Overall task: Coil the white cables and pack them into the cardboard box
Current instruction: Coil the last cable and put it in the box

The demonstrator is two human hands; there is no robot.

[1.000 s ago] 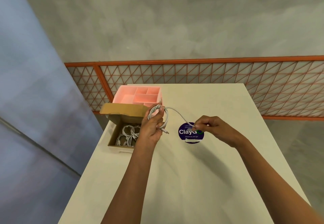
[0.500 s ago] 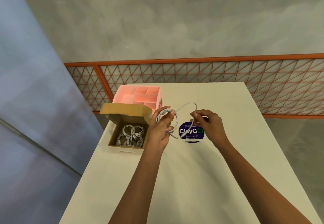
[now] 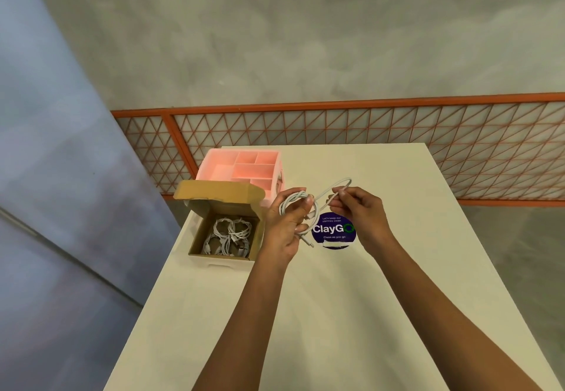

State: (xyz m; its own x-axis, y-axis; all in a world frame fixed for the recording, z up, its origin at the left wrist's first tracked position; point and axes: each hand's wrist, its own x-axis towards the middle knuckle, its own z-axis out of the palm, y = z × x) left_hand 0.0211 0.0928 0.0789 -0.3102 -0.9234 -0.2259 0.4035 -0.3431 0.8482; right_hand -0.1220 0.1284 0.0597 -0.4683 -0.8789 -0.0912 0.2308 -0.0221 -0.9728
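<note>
Over the smooth off-white table (image 3: 305, 314) we're holding a thin white cable (image 3: 293, 199) up in the air between both hands. Our left hand (image 3: 286, 225) is curling its fingers round the part that's already looped into a small round coil, several strands bunched together, with a short plug end poking out below the palm. Our right hand (image 3: 359, 216) is pinching the loose tail between thumb and fingertips, and that tail is arching up into a narrow hairpin loop between the two hands.

Just left of our left hand the cardboard box (image 3: 197, 234) is sitting open near the table's left edge, plain brown corrugated stuff with a white outer base, its lid flap (image 3: 220, 190) standing up at the back. Inside, a few coiled cables (image 3: 230, 236) are lying in a loose tangle of rings.

Behind the box a glossy pink plastic organizer (image 3: 244, 165) with square and rectangular compartments is sitting. A round dark blue sticker (image 3: 334, 231) reading "ClayGo" is showing on the tabletop under our hands. Past the far edge an orange railing (image 3: 367, 104) with triangular mesh is running across.
</note>
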